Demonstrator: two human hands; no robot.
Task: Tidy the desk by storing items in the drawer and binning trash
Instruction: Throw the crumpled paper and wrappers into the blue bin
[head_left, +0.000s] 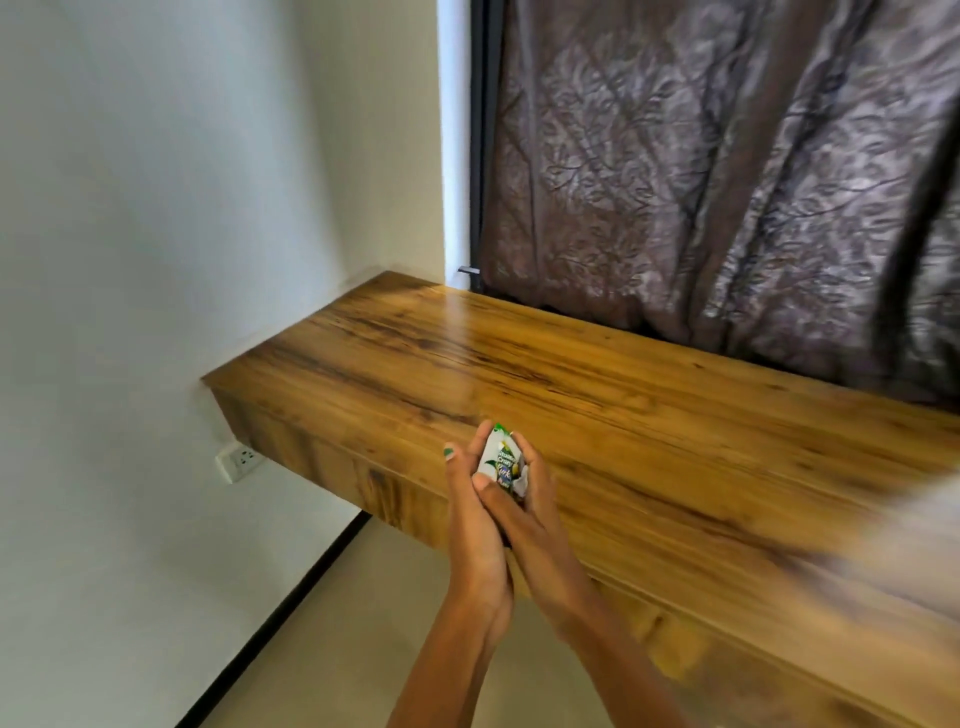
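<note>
A crumpled white and green printed wrapper (500, 460) sits squeezed between both my hands, just above the front edge of the wooden desk (597, 374). My left hand (475, 525) cups it from the left with fingers curled round it. From the right, my right hand (535, 519) closes over it, thumb across the front. Most of the wrapper is hidden by my fingers. The desk front panel (332, 457) below shows no open drawer in view.
A brown patterned curtain (727, 171) hangs behind the desk. A white wall (156, 208) borders the desk on the left, with a power socket (238, 461) under the desk top. Pale floor (374, 623) lies below my arms. The right side of the picture is motion-blurred.
</note>
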